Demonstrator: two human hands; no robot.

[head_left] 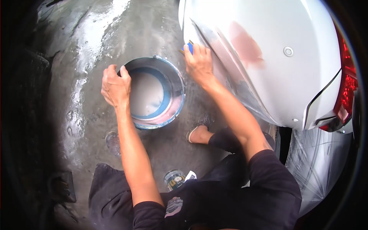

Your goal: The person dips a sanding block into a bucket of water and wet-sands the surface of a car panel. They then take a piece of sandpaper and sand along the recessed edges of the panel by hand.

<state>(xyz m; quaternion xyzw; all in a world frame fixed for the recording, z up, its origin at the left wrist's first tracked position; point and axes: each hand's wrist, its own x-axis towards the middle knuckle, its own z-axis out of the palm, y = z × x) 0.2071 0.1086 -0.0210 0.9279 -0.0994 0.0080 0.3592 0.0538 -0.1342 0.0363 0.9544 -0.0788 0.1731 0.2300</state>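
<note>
My left hand [116, 86] is closed at the left rim of a round bucket [177, 109], thumb toward the inside and fingers outside. Cloudy whitish liquid [145, 94] lies in the bucket, inside a blue ring. My right hand [200, 63] grips a small blue sanding block [190, 46] with brownish edges, mostly covered by the fingers. It is at the side of a silver-white car body panel [280, 84]; whether the block touches the panel cannot be told. A reddish-brown patch [245, 46] and dull sanded-looking areas mark the panel near this hand.
A red tail light [348, 88] is at the far right, above a plastic-covered part [312, 165]. Between my legs stands a labelled can [174, 179]. My sandalled foot [200, 134] is near the bucket. The grey floor [82, 46] looks wet at left.
</note>
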